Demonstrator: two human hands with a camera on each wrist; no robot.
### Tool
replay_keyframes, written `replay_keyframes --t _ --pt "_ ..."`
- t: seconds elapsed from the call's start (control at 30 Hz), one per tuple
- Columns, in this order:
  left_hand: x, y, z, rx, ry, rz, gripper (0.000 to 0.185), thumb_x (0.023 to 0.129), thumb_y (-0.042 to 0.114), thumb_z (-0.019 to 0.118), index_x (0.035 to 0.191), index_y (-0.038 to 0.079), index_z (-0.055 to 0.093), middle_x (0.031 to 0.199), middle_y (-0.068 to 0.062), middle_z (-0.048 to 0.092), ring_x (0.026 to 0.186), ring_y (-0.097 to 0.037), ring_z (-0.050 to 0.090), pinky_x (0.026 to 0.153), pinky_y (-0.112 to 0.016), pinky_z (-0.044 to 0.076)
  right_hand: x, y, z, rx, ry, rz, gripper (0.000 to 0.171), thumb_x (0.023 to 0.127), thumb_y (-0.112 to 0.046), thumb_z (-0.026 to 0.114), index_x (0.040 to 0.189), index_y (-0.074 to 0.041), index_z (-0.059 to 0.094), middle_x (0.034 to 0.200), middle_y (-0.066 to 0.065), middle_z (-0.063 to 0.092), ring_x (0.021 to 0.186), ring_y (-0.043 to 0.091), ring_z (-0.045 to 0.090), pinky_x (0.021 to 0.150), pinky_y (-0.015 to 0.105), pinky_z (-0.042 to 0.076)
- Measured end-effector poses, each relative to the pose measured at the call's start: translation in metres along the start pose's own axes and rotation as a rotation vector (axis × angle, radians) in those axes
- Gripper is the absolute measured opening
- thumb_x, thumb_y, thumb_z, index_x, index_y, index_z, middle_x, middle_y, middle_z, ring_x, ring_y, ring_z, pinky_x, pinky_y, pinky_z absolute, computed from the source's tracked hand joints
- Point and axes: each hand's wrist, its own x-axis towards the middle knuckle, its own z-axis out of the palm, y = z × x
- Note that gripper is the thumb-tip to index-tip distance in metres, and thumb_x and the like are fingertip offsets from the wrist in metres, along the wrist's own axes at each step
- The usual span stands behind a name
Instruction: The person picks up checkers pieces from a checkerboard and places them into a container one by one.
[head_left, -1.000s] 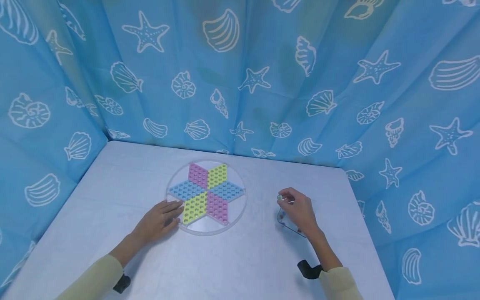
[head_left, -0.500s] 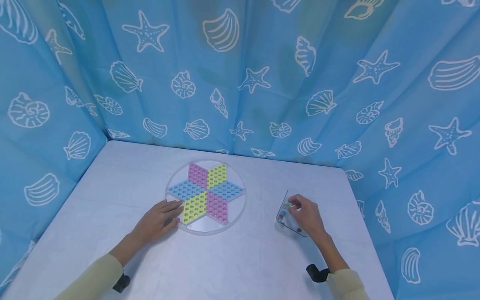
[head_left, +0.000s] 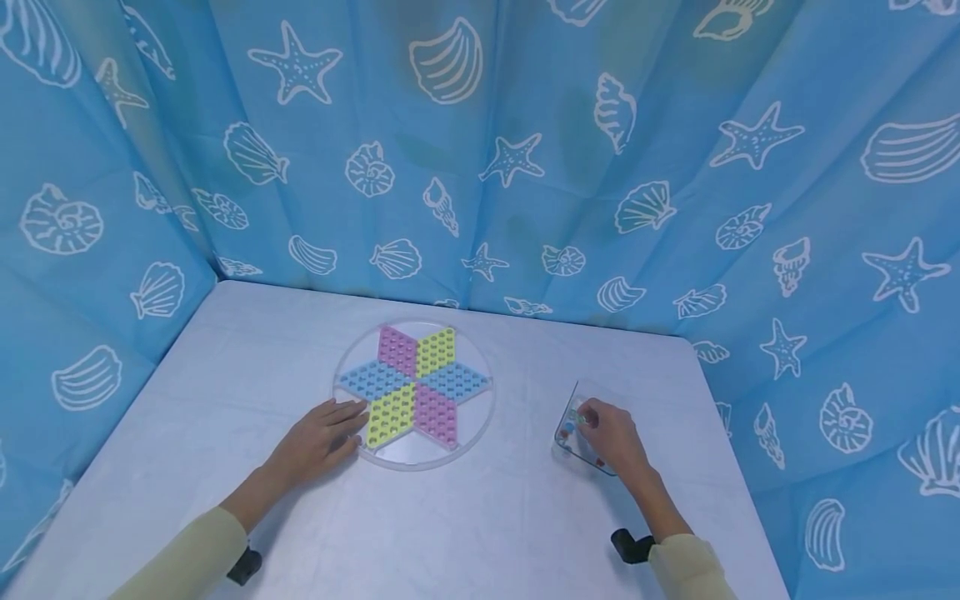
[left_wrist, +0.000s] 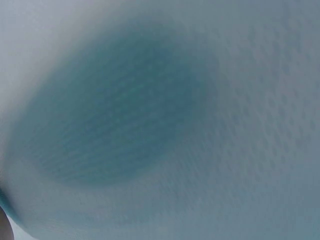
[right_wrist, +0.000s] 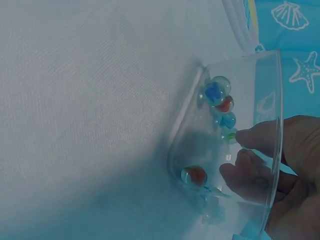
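A round clear board [head_left: 412, 387] with a star of pink, yellow and blue pegged fields lies mid-table. My left hand [head_left: 348, 425] rests flat on the cloth, fingers straight, tips touching the board's near-left rim. My right hand [head_left: 583, 417] reaches into a small clear container [head_left: 567, 437] to the board's right. In the right wrist view the container [right_wrist: 270, 100] holds several glass marbles, among them a blue one [right_wrist: 215, 92] and a red one [right_wrist: 195, 175]. My right hand [right_wrist: 237, 152] has its forefinger tip against a green marble [right_wrist: 229, 135], thumb apart below. The left wrist view shows only blurred cloth.
The table [head_left: 225, 383] is covered in pale cloth. A blue curtain with shells and starfish [head_left: 525, 167] closes it in at the back and both sides. The table's right edge runs close behind the container.
My right hand held a green marble above the container one second ago; it has since dropped down into the container. The left hand and the board have not moved.
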Motion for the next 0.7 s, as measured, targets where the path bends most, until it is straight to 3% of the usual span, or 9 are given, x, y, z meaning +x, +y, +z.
replay_keyframes --t 0.17,0.43,0.7 --pt "0.000 0.000 0.000 -0.001 0.027 0.017 0.044 0.093 0.027 0.067 0.132 0.007 0.064 0.141 -0.009 0.058 0.131 -0.030 0.051 0.115 -0.047 0.033 0.001 0.002 0.003 -0.029 -0.025 0.026 0.018 0.088 -0.002 0.071 0.106 -0.002 0.069 0.100 0.015 0.070 0.091 0.029 0.067 0.069 0.037 0.059" --pt "-0.001 0.000 0.000 -0.019 0.025 0.013 0.044 0.093 0.026 0.067 0.132 0.007 0.064 0.141 -0.009 0.058 0.131 -0.031 0.051 0.116 -0.047 0.032 0.005 0.005 0.011 -0.085 -0.055 0.031 0.015 0.089 -0.003 0.069 0.104 -0.002 0.068 0.097 0.015 0.070 0.091 0.031 0.067 0.076 0.044 0.059" --pt "0.000 -0.001 0.002 -0.015 0.024 0.014 0.044 0.093 0.026 0.067 0.133 0.008 0.064 0.141 -0.008 0.058 0.132 -0.029 0.051 0.116 -0.046 0.030 0.004 0.003 0.014 -0.119 -0.052 0.025 0.014 0.087 0.000 0.068 0.101 0.000 0.069 0.095 0.017 0.071 0.085 0.031 0.069 0.068 0.039 0.060"
